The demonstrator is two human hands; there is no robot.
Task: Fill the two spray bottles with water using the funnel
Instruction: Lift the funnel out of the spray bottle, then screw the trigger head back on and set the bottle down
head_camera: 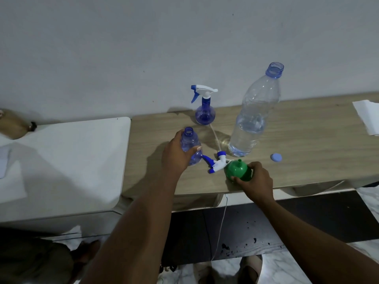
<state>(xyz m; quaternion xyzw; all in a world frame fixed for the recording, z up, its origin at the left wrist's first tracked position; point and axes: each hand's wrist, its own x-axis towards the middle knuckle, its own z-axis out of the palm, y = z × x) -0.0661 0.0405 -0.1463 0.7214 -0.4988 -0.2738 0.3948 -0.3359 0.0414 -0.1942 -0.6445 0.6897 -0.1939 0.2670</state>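
My left hand (177,153) grips an open blue spray bottle (190,143) that stands on the wooden table (297,144) without its head. Its white and blue spray head (217,161) lies on the table beside it, the tube trailing back. My right hand (257,181) holds the green funnel (238,171), wide end down and spout up, near the table's front edge. A second blue spray bottle (205,111) with its trigger head on stands at the back. A tall clear water bottle (254,117), uncapped and partly full, stands to the right.
The water bottle's blue cap (276,157) lies on the table to the right. White paper towels (367,117) sit at the far right edge. A white cabinet top (67,158) adjoins the table on the left. A thin white cable (222,220) hangs down in front.
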